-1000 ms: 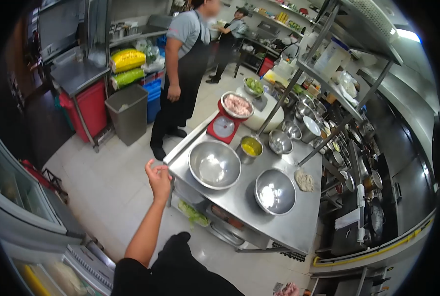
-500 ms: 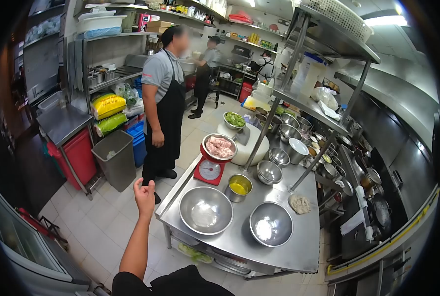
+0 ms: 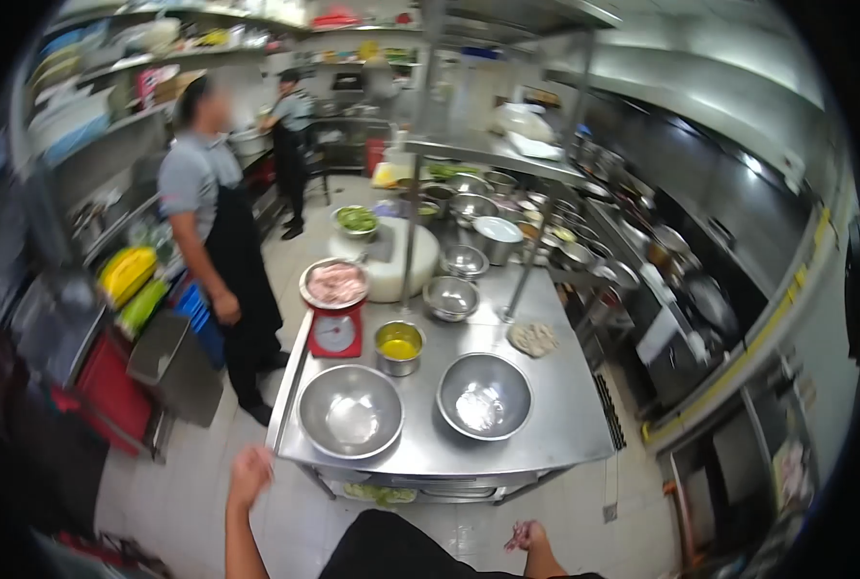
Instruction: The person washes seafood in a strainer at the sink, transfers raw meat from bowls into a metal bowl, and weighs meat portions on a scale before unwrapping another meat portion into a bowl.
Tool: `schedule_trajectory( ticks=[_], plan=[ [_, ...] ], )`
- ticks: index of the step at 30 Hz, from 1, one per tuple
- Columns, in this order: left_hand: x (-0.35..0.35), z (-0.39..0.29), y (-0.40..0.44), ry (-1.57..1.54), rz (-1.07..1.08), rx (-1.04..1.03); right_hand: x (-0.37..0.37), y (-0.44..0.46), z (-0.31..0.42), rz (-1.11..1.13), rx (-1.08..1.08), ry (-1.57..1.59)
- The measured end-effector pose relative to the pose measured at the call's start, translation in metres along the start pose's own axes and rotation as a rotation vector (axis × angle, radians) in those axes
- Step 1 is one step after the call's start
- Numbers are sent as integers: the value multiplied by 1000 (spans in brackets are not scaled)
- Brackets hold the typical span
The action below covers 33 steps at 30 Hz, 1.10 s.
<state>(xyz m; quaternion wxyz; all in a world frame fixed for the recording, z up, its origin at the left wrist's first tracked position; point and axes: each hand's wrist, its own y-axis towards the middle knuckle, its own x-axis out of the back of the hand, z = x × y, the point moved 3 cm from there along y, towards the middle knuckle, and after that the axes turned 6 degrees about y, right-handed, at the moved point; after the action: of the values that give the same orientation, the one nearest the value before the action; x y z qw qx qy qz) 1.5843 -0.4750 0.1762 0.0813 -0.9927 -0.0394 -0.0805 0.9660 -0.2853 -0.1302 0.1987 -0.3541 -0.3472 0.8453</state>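
Note:
My left hand [image 3: 249, 475] is off the table's near left corner, blurred, its fingers loosely bent and apart with nothing seen in them. Low in front of the table is my right hand [image 3: 527, 535], small and smeared; whether it holds anything I cannot make out. Two steel mixing bowls stand near the front edge, a left bowl [image 3: 351, 412] and a right bowl [image 3: 485, 397], both without visible contents. Behind them sits a steel pot [image 3: 398, 348] of yellow liquid. A red kitchen scale [image 3: 336, 333] carries a bowl of raw pale-pink meat [image 3: 336, 283].
A steel table [image 3: 555, 415] with a shelf post [image 3: 413, 232] fills the middle. On it lie a crumpled cloth [image 3: 533, 338] and several stacked bowls. A person in a black apron [image 3: 244, 280] stands on the left, beside a grey bin [image 3: 176, 365]. Stoves line the right.
The view has turned right and closer to the table. My left hand has lowered, and my right hand has come into view. The meat, scale and bowls keep their places on the table.

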Motion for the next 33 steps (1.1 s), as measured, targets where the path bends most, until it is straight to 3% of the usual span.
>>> schedule_trajectory(
  ticks=[2,4,6,8,9,10,11,12,14,16,18,19,20,21,22,23,24,25,26,27,28,30,33],
  plan=[
    [-19,35,-35,80,538,325,-7,8,4,52,-28,69],
    [-36,83,-57,366,857,502,-12,11,3,-21,-18,123],
    [-38,137,-65,750,833,579,-20,8,1,-85,-21,144],
    [-31,174,-72,1161,736,483,-26,-10,-1,-134,4,151],
    [-30,175,-76,1089,749,522,-17,-11,-3,-134,12,151],
    [-33,164,-80,1087,753,504,19,10,-18,-41,-118,120],
    [-37,148,-88,859,733,537,40,18,-25,51,-247,89],
    [-43,130,-92,634,707,559,35,7,-22,54,-223,94],
    [-57,117,-93,535,681,507,31,-24,-24,-282,-249,72],
    [-71,131,-88,414,604,348,77,10,-35,-394,-108,59],
    [-95,148,-80,480,539,284,85,-5,-25,-164,-149,-300],
    [-109,156,-83,551,497,278,60,-18,-17,-371,-246,-237],
    [-127,158,-81,689,473,113,54,-20,-17,-352,-266,-278],
    [-141,157,-87,828,455,-47,48,-22,-14,-213,-144,-236],
    [-148,144,-97,816,432,-17,43,-26,-9,-77,-22,-184],
    [-159,125,-104,678,653,104,40,-28,-6,-71,-35,-212],
    [-169,117,-113,525,870,211,27,-29,-3,69,-10,-134],
    [-171,121,-115,510,857,211,14,-29,3,210,17,-50],
    [-168,133,-114,552,905,245,5,-25,11,219,17,-65],
    [-163,145,-113,599,954,283,1,-18,17,111,22,142],
    [-155,156,-111,603,939,285,-4,-11,19,4,23,355],
    [-127,175,-106,946,595,110,-33,-33,42,94,72,347],
    [-95,177,-101,964,538,201,-78,-76,76,238,212,312]
  ],
)
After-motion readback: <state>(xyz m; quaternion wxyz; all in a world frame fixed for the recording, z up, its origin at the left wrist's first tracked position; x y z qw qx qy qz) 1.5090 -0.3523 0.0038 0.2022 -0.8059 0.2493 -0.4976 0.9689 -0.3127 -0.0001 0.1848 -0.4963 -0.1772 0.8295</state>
